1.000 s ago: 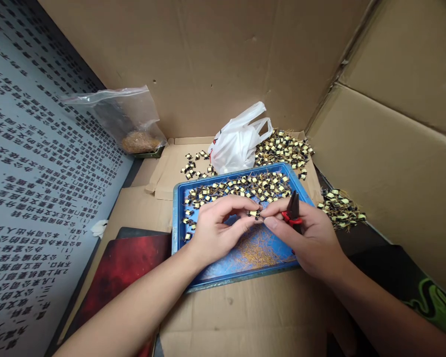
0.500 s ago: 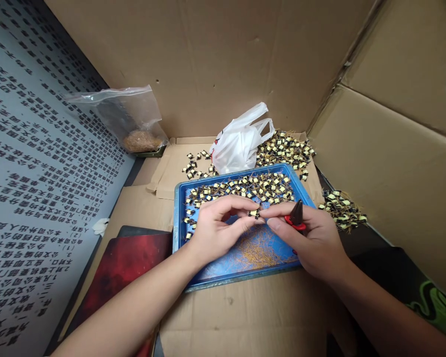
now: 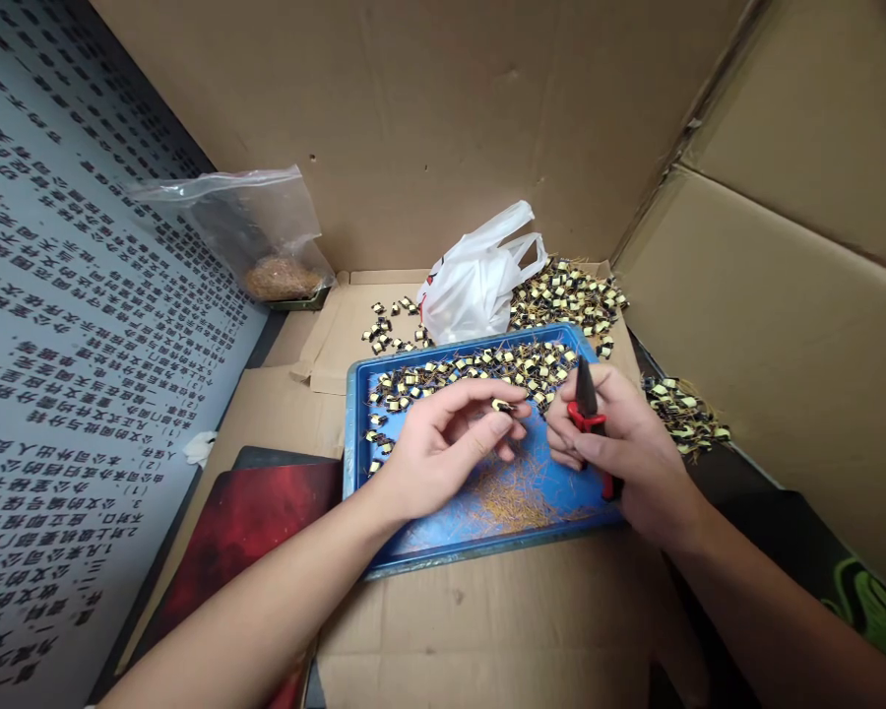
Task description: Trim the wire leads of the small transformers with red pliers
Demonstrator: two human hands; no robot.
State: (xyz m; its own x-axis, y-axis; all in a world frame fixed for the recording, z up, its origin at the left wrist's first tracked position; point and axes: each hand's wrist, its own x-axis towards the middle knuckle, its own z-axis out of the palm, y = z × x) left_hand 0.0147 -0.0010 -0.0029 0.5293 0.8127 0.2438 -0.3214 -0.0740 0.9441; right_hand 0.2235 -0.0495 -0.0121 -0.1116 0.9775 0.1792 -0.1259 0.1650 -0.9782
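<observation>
Between the thumb and fingers of my left hand (image 3: 450, 438) is a small coil component (image 3: 500, 405) with a yellow-wrapped middle and black ends. My right hand (image 3: 627, 443) is closed around red-handled pliers or cutters (image 3: 587, 399), whose dark jaws point up and away from me. Both hands are over a blue tray (image 3: 479, 564). Many similar yellow and black components (image 3: 479, 369) with copper-coloured wires lie along the tray's far and left sides. A scatter of short wire clippings (image 3: 513, 497) covers the tray's near part.
Behind the tray stands a white plastic bag (image 3: 469, 286), with a heap of components (image 3: 572, 295) beside it. Another pile (image 3: 683, 412) lies to the right. A clear zip bag (image 3: 284, 276) holds copper-coloured bits. Cardboard walls (image 3: 428, 118) enclose the back and right. A red mat (image 3: 243, 542) lies left.
My right hand has let go of the component and drawn away to the right, with the tool now turned more upright in its grip. My left hand keeps the component, now tilted.
</observation>
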